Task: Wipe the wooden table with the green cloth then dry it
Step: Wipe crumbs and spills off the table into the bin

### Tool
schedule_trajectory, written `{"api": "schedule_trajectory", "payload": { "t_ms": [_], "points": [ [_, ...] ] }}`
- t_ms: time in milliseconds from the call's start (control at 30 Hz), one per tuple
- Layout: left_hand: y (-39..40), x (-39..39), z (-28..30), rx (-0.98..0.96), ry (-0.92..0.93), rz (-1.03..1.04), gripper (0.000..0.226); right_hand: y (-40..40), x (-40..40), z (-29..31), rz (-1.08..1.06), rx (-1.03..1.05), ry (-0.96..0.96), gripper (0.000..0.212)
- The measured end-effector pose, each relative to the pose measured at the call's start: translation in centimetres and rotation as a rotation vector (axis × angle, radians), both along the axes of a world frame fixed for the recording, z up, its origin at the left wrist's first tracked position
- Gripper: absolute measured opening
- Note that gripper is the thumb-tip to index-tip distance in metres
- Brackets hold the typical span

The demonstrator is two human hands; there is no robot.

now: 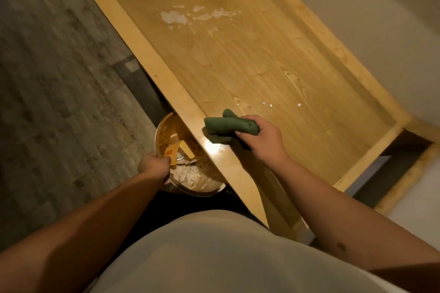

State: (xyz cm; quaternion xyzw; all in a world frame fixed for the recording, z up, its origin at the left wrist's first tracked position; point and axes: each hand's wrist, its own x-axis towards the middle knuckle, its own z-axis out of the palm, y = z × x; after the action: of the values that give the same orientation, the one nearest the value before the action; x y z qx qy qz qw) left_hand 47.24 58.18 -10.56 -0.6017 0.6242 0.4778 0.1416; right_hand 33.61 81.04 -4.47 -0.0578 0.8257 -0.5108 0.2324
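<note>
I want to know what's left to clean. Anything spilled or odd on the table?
Yes. A whitish wet patch lies spread on the far part of the wooden table, and white specks dot it beyond the green cloth that the right hand holds.

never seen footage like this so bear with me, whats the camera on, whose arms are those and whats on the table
There is no machine here. One wide-angle camera sits on a person's head, looking forward and down, so the two bare arms are that person's own.

The right hand grips a bunched green cloth at the near edge of the wooden table, which has a raised rim. On the table top lie a whitish wet-looking patch farther away and a few small white specks nearer the cloth.

The left hand holds a round metal bowl below the table's edge, over the floor. In the bowl are a yellow scraper-like piece and some white crumbs.
</note>
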Motion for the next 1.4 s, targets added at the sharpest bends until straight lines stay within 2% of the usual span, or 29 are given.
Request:
{"api": "schedule_trajectory", "payload": {
  "t_ms": [167,333,400,500,567,700,1000,1400],
  "points": [
    [-0.1,-0.3,-0.8,-0.031,-0.004,-0.023,0.023,6.0,-6.3,2.5,-0.250,0.048,0.106,0.032],
    [0.1,-0.2,-0.9,-0.032,-0.031,0.009,0.014,12.1,-12.2,1.6,-0.459,0.357,0.226,0.037],
    [0.3,-0.3,-0.9,-0.018,-0.034,0.017,0.014,13.1,-13.0,-0.2,-0.365,0.553,0.192,0.043],
    [0.3,-0.6,-0.9,0.009,-0.036,0.037,0.017,13.2,-12.3,-3.3,0.074,0.785,0.115,0.069],
    [0.2,-0.7,-0.8,0.031,-0.030,0.048,0.018,13.0,-11.7,-4.3,0.147,0.788,0.150,0.077],
    [0.1,-0.9,-0.7,0.054,-0.021,0.047,0.015,13.0,-11.6,-4.7,0.212,0.753,0.212,0.079],
    [-0.2,-0.9,-0.8,0.064,-0.017,0.055,0.013,11.1,-10.2,-4.4,0.396,0.669,0.275,0.069],
    [-0.4,-0.4,-0.7,0.040,0.009,0.043,0.022,7.9,-5.3,-4.5,0.433,0.588,0.287,0.065]
  ]
}}
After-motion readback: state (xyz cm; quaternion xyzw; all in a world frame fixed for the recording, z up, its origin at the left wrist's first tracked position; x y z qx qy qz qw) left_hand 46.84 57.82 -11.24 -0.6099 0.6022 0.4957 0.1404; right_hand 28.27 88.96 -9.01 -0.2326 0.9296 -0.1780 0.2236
